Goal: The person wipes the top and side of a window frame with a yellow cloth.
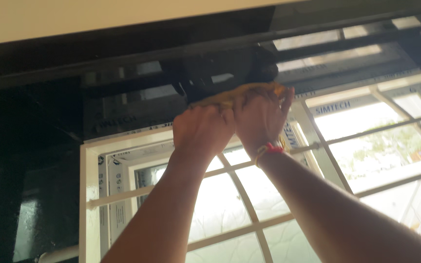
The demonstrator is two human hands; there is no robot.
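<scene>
Both my hands reach up to a dark fixture mounted under a black beam above a window. My left hand and my right hand are side by side and pressed together, both gripping a yellow cloth against the underside of the fixture. A red thread band is tied round my right wrist. Most of the cloth is hidden behind my fingers.
A white-framed window with thin metal grille bars fills the lower right, bright daylight behind it. Dark wall panels stand at the left. A pale ceiling strip runs along the top.
</scene>
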